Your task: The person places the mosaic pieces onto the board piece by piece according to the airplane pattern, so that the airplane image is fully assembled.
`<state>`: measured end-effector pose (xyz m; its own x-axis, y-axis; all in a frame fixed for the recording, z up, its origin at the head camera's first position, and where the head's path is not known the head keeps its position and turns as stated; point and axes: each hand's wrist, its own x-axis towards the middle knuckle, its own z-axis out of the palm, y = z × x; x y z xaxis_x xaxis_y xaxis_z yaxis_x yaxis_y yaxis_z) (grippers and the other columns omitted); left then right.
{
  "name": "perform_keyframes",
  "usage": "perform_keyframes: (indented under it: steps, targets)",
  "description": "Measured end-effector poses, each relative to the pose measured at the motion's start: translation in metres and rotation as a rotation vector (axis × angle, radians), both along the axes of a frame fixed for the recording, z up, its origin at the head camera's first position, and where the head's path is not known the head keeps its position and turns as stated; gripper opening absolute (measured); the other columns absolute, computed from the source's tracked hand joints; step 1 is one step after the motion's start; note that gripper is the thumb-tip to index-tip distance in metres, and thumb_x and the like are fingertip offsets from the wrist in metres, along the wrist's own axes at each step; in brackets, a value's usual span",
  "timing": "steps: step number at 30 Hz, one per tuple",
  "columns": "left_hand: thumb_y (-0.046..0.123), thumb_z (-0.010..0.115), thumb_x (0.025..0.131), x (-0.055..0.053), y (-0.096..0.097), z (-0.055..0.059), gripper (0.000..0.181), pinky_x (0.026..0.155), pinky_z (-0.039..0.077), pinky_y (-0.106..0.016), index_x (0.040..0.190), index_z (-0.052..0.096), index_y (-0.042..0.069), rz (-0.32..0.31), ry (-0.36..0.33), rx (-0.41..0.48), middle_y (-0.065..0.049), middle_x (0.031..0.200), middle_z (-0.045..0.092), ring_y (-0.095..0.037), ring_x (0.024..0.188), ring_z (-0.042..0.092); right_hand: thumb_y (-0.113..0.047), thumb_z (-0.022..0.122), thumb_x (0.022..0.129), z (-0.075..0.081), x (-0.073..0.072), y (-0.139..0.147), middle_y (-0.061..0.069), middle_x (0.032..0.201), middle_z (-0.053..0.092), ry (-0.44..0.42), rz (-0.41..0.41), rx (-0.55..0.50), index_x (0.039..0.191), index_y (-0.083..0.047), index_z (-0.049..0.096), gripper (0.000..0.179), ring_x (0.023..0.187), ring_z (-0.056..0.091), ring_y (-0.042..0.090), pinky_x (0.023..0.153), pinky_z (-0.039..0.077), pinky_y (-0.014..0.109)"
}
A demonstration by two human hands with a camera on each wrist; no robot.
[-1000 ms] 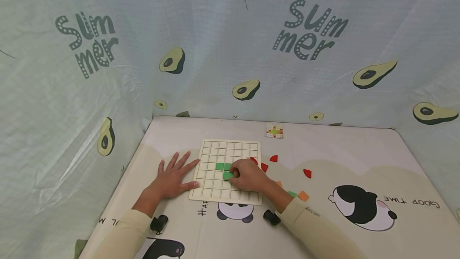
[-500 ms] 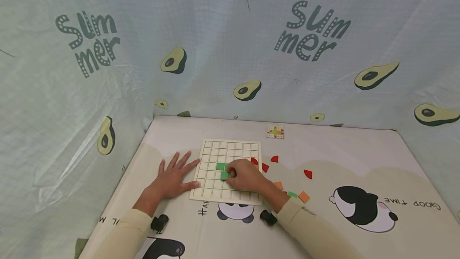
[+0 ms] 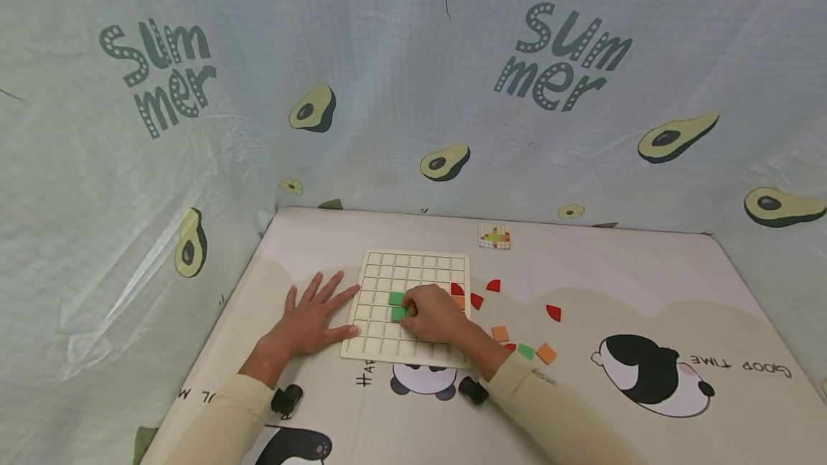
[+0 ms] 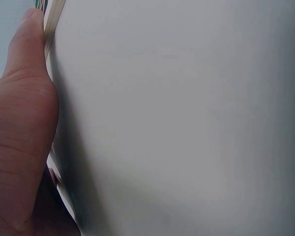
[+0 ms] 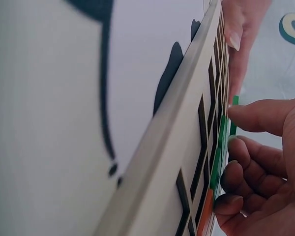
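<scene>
A pale square grid board (image 3: 375,350) lies on the table. My left hand (image 3: 306,321) rests flat and spread at its left side, with the thumb and a fingertip on the board's edge. Over the middle of the board, my right hand (image 3: 436,314) pinches a thin green square tile (image 3: 398,313). In the right wrist view that tile (image 5: 235,101) stands slightly above the grid, between thumb and fingers. Just behind it sits another green tile (image 3: 396,298) on the grid. More green (image 5: 216,169) and an orange tile (image 5: 205,211) lie on the board under my right hand.
Right of the board lie red quarter-round pieces (image 3: 553,313), orange squares (image 3: 546,354) and a loose green tile (image 3: 526,351). A red piece (image 3: 456,289) is on the board's right side. A small pattern card (image 3: 494,237) lies toward the back.
My right hand has shifted slightly left with the green tile, uncovering more pieces on the right. My left hand has stayed in place.
</scene>
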<state>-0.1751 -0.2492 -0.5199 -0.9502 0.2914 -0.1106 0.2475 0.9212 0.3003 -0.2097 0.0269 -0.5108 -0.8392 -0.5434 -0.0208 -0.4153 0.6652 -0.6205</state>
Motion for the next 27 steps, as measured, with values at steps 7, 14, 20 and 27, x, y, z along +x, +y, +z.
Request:
perform_keyframes:
  steps: [7,14,20,27]
  targets:
    - [0.062,0.066,0.094,0.000,0.000,-0.003,0.078,0.118,0.010,-0.082,0.160,0.041,0.029,-0.007,0.006,0.010,-0.011,0.174,0.024,-0.050,0.160,0.015,-0.014,0.075,0.089,-0.004,0.000,-0.005,-0.006,0.067,0.055,0.007,-0.035,0.001,0.095,-0.008,0.074,0.009,0.067,0.051,0.007,0.063,0.042,0.022]
    - [0.062,0.066,0.094,0.000,0.000,-0.002,0.078,0.118,0.010,-0.081,0.160,0.041,0.029,-0.007,0.011,0.010,-0.011,0.174,0.025,-0.050,0.160,0.015,-0.016,0.077,0.089,-0.005,0.002,-0.008,-0.007,0.067,0.055,0.010,-0.067,0.008,0.096,-0.008,0.076,0.011,0.066,0.051,0.008,0.062,0.041,0.022]
    - [0.060,0.066,0.094,0.001,-0.001,-0.001,0.077,0.118,0.010,-0.082,0.160,0.042,0.028,-0.010,0.014,0.009,-0.012,0.174,0.026,-0.050,0.160,0.015,-0.016,0.078,0.089,-0.005,0.003,-0.011,-0.007,0.067,0.055,0.017,-0.084,0.010,0.096,-0.008,0.076,0.011,0.067,0.051,0.007,0.060,0.041,0.021]
    - [0.060,0.066,0.094,0.001,-0.002,-0.003,0.077,0.118,0.010,-0.082,0.160,0.042,0.028,-0.007,0.027,0.012,-0.012,0.174,0.026,-0.050,0.160,0.016,-0.017,0.079,0.089,-0.005,0.004,-0.012,-0.007,0.069,0.057,0.029,-0.086,0.012,0.097,-0.008,0.077,0.013,0.067,0.051,0.007,0.060,0.041,0.021]
